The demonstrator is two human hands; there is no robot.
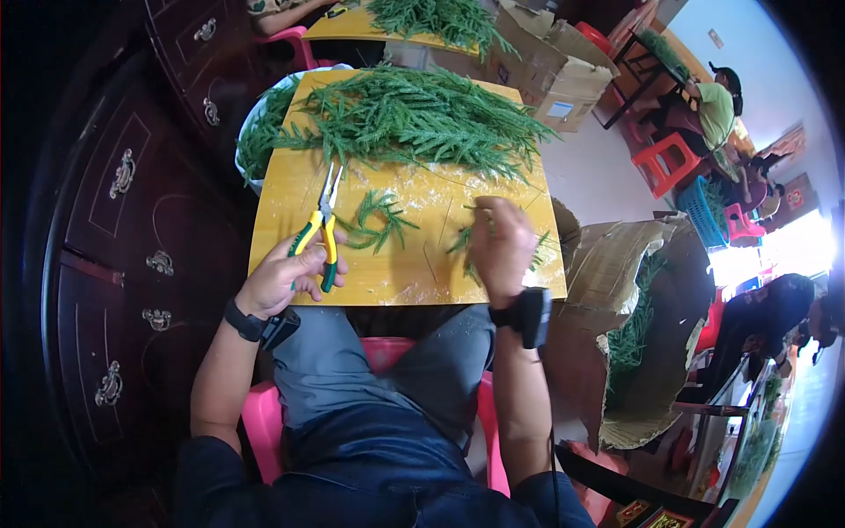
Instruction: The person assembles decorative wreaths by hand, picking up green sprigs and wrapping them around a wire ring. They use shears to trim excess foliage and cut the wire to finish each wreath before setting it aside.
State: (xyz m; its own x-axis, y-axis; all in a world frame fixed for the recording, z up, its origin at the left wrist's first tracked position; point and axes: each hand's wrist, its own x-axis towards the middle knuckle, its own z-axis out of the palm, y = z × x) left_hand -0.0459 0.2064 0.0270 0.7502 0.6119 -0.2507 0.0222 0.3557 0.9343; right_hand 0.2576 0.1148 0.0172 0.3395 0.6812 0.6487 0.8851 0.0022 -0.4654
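Note:
My left hand (290,267) holds long-nose pliers (325,218) with yellow and green handles; their jaws point away from me and stand slightly apart. Beside the pliers, a small ring of artificial green sprigs (375,223) lies on the yellow board (409,290). My right hand (505,244), blurred, is over more green sprigs (460,241) near the board's right edge; whether its fingers hold anything cannot be told. Thin wires or stems (430,262) lie between the hands. A large pile of artificial pine branches (422,122) covers the board's far part.
A tub (243,148) of greenery stands behind the board's left side. Dark drawers (125,231) rise at left. An open cardboard box (594,264) with greenery is close at right, another box (561,79) behind. Other people sit at tables beyond.

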